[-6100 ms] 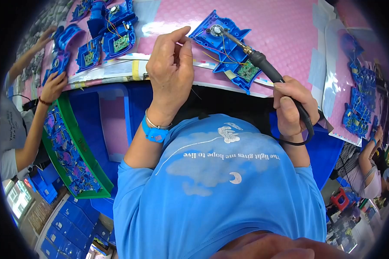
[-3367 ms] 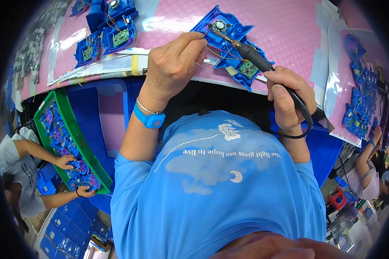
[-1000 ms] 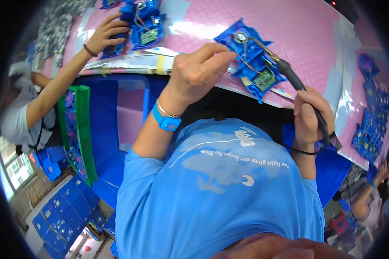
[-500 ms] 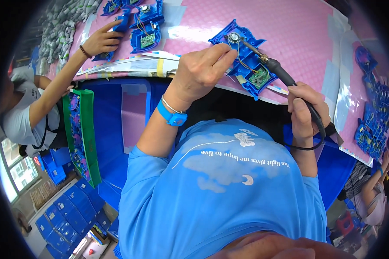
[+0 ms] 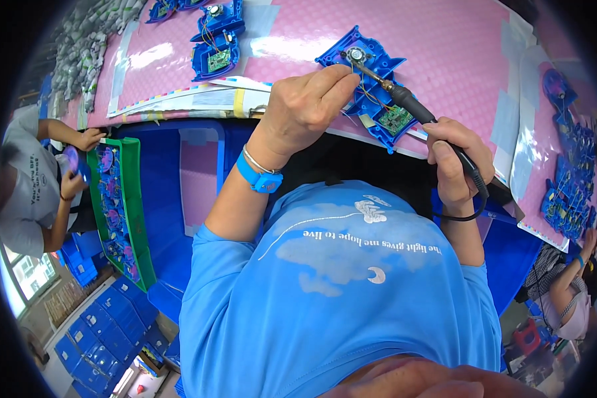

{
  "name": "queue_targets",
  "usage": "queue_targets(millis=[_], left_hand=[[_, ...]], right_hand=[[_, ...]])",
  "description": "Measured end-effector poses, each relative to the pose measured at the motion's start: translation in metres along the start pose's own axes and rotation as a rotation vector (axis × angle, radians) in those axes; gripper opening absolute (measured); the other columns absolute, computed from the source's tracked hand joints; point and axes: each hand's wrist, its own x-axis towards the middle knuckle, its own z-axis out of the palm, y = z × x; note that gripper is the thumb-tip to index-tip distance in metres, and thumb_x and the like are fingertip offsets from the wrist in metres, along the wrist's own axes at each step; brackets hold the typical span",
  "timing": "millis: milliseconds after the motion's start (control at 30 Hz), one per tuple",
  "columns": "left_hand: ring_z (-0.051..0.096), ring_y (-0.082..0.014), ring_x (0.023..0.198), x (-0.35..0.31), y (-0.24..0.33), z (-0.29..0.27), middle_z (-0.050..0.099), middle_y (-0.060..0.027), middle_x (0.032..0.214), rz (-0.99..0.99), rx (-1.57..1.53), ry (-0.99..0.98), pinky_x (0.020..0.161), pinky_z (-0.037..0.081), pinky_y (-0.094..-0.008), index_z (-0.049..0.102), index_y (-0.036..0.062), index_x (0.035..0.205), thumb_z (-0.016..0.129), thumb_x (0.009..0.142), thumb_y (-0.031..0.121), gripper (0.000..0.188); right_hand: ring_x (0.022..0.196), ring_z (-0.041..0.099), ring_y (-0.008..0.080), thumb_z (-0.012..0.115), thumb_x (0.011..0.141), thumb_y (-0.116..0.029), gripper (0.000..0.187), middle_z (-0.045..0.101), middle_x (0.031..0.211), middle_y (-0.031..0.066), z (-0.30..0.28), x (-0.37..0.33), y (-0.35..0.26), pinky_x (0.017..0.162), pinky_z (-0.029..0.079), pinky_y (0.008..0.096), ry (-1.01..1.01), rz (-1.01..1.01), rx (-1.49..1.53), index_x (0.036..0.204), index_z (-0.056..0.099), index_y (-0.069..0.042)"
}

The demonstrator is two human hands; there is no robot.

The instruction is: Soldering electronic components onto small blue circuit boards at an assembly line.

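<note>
On the table's near edge lies an opened blue plastic casing (image 5: 376,93). Inside it are a round silver speaker (image 5: 356,55), thin yellowish wires and a green circuit board (image 5: 396,118). My right hand (image 5: 459,159) is closed around the dark handle of a soldering iron (image 5: 410,103), whose metal tip reaches the lower edge of the speaker. My left hand (image 5: 312,106) is pinched at the casing's left side, close to the speaker and the wires. What its fingertips hold is too small and covered to make out.
More opened blue casings (image 5: 217,50) lie at the table's far left, and several are piled at the right (image 5: 569,192). A green-rimmed crate (image 5: 136,219) with parts stands left, beside a blue bin (image 5: 162,199). A co-worker (image 5: 36,179) is at the left.
The co-worker at the left has drawn the reaching arm back from the table and now holds a blue and purple piece near the crate. My hands and soldering iron stay at the speaker.
</note>
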Motion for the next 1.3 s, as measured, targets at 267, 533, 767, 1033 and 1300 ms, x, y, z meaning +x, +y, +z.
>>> queue_targets(millis=[267,533,767,1033,1300], left_hand=[[0.073,-0.0205,0.076,-0.003,-0.002,0.004,0.073,-0.0097,0.101,-0.011,-0.016,0.013,0.06,0.058,-0.0293,0.071,0.0038,0.101,0.072,0.076,0.005,0.024],[0.073,-0.0202,0.076,-0.001,-0.002,0.004,0.072,-0.0077,0.099,-0.034,-0.057,0.014,0.059,0.058,-0.0296,0.069,0.0055,0.099,0.073,0.076,0.005,0.023],[0.073,-0.0191,0.075,-0.001,-0.002,0.003,0.072,-0.0055,0.098,-0.058,-0.093,0.01,0.057,0.058,-0.0284,0.069,0.0066,0.098,0.075,0.074,0.003,0.024],[0.073,-0.0189,0.075,-0.001,0.001,-0.008,0.072,-0.0048,0.096,-0.126,-0.16,0.027,0.058,0.059,-0.028,0.072,0.0075,0.102,0.078,0.076,0.002,0.028],[0.074,-0.0222,0.08,-0.006,0.008,-0.026,0.072,-0.0064,0.115,-0.167,-0.481,-0.177,0.063,0.06,-0.0299,0.075,0.0124,0.11,0.082,0.075,0.003,0.037]], right_hand=[[0.059,0.059,0.0153,0.063,0.084,-0.005,0.022,0.066,0.074,0.0145,-0.003,-0.001,-0.001,0.055,0.044,0.0279,0.013,-0.037,0.056,0.101,0.071,0.008],[0.058,0.05,0.014,0.059,0.091,-0.01,0.028,0.059,0.072,0.0108,-0.005,-0.004,-0.005,0.06,0.038,0.0312,-0.017,-0.028,0.025,0.108,0.066,0.011],[0.058,0.05,0.0144,0.06,0.092,-0.01,0.028,0.06,0.075,0.0123,-0.007,-0.006,-0.005,0.057,0.037,0.0301,-0.015,-0.024,0.042,0.109,0.066,0.011],[0.059,0.05,0.0147,0.061,0.092,-0.01,0.029,0.061,0.077,0.0137,-0.009,-0.006,-0.003,0.057,0.037,0.0297,0.001,-0.032,0.071,0.111,0.066,0.012],[0.06,0.053,0.0123,0.059,0.089,-0.003,0.025,0.064,0.079,0.0141,-0.023,-0.008,-0.001,0.055,0.042,0.0259,0.19,-0.058,0.106,0.109,0.067,0.011]])
